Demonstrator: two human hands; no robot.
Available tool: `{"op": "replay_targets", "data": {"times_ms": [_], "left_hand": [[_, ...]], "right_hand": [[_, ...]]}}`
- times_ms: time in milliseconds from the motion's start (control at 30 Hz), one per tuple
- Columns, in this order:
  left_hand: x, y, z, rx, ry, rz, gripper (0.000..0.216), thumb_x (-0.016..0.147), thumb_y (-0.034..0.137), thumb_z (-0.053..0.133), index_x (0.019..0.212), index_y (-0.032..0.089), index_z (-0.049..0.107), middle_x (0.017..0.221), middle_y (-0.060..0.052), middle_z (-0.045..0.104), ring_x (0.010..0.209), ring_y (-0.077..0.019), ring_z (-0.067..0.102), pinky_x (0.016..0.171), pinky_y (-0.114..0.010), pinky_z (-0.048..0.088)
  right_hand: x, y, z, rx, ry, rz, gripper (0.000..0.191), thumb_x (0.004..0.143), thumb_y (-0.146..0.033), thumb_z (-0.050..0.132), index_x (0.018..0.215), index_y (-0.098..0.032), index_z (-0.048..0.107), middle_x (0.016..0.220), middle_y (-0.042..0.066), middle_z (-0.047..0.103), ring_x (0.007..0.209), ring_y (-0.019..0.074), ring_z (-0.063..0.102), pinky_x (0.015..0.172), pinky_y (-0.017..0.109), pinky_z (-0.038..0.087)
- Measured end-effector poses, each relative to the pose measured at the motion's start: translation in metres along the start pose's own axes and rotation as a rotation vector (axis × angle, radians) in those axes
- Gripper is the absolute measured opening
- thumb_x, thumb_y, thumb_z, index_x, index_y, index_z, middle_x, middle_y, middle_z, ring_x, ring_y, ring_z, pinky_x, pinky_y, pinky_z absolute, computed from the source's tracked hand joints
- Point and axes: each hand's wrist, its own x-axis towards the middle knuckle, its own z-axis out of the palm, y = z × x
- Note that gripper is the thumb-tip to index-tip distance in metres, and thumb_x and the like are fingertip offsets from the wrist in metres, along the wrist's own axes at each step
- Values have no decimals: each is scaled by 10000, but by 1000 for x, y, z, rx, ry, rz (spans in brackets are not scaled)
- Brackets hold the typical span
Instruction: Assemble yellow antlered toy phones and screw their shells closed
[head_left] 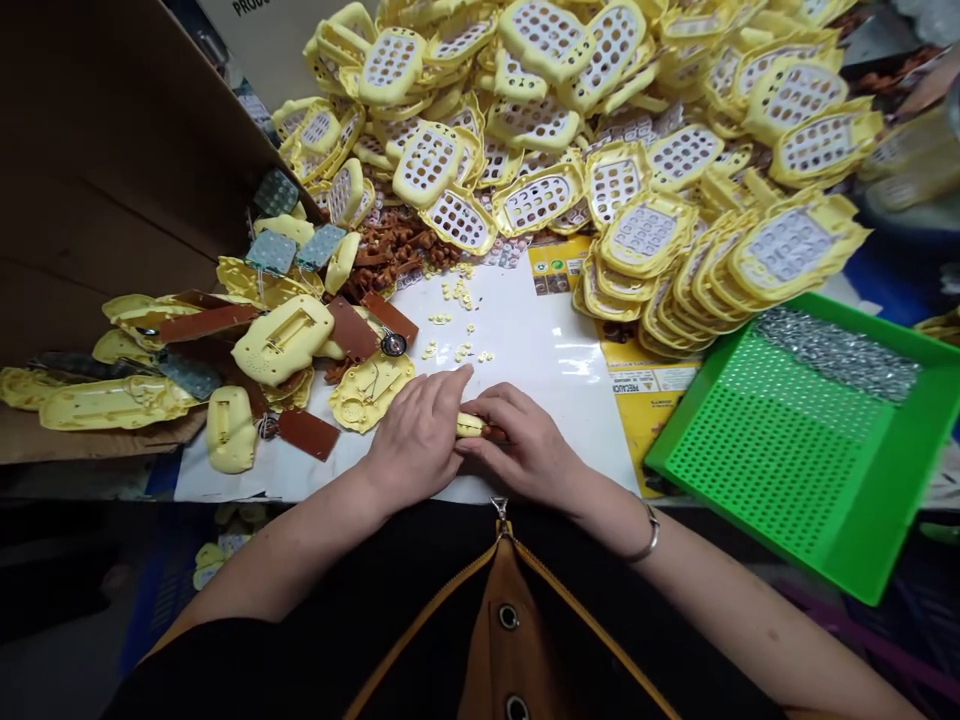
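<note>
Low over the front of the white work surface point(555, 440), both my hands meet around a yellow plastic toy casing point(470, 426). My left hand point(421, 430) covers most of it from the side, fingers closed over it. With its thumb and fingers, my right hand point(517, 440) grips the other end, where a bit of brown shows. Much of the casing is hidden by the hands. Just left of my left hand lies an opened yellow back shell point(371, 390) with thin wires and a round black speaker point(393, 344) at its edge. Small yellow pieces point(463, 352) are scattered beyond the hands.
Yellow front shells with white perforated panels point(540, 200) are heaped at the back. Stacked shells point(720, 270) stand right, behind a green perforated tray point(765, 470) holding many screws point(840, 350). Yellow back shells point(285, 335), brown circuit boards point(307, 433) and a cardboard wall point(112, 180) are left.
</note>
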Motion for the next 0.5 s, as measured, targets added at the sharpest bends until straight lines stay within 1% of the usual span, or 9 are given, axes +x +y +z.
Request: {"op": "replay_targets", "data": {"times_ms": [33, 100, 167, 233, 300, 400, 500], "left_hand": [[1, -1, -1, -5, -12, 18, 627, 774, 236, 572, 1355, 74, 400, 1287, -224, 579, 1186, -328, 553, 988, -480, 419], [4, -2, -2, -24, -71, 33, 643, 759, 232, 579, 1365, 93, 417, 1346, -214, 546, 1203, -334, 550, 971, -478, 434], [7, -3, -3, -60, -114, 32, 597, 746, 227, 580, 1329, 137, 486, 1315, -171, 590, 1150, -318, 597, 925, -453, 467], [8, -4, -1, -95, -104, 34, 531, 750, 215, 567, 1278, 165, 547, 1231, -130, 657, 1080, -291, 643, 878, -417, 490], [8, -5, 3, -108, -58, 36, 476, 752, 190, 551, 1226, 174, 591, 1171, -110, 692, 1043, -276, 664, 857, -396, 495], [7, -5, 3, -116, -40, 39, 446, 743, 175, 555, 1185, 165, 617, 1165, -111, 695, 1024, -271, 671, 872, -398, 488], [7, -2, -5, -102, -139, 60, 464, 762, 229, 582, 1221, 157, 586, 1230, -121, 660, 1079, -282, 644, 971, -458, 437]], "right_hand": [[2, 0, -1, -10, -28, -16, 216, 889, -318, 577, 1046, -170, 561, 902, 83, 628, 829, 181, 602, 723, 319, 529], [4, -1, -1, -36, -57, -26, 165, 916, -293, 528, 1019, -169, 565, 867, 74, 657, 792, 173, 618, 711, 304, 525], [4, -2, 1, -82, -50, -24, 127, 933, -265, 479, 945, -178, 571, 762, 46, 648, 692, 158, 600, 642, 280, 508], [3, -3, 4, -141, -8, -37, 148, 930, -252, 457, 849, -187, 562, 673, 29, 611, 610, 149, 557, 573, 266, 473], [3, -4, 7, -206, 57, -64, 172, 915, -231, 453, 772, -195, 540, 611, 24, 577, 553, 146, 513, 528, 269, 435], [3, -4, 9, -269, 113, -116, 175, 886, -203, 478, 718, -195, 523, 557, 23, 545, 513, 148, 473, 506, 285, 403], [2, -3, 7, -222, 86, -126, 176, 888, -211, 507, 714, -194, 525, 554, 7, 535, 504, 132, 461, 503, 268, 400]]}}
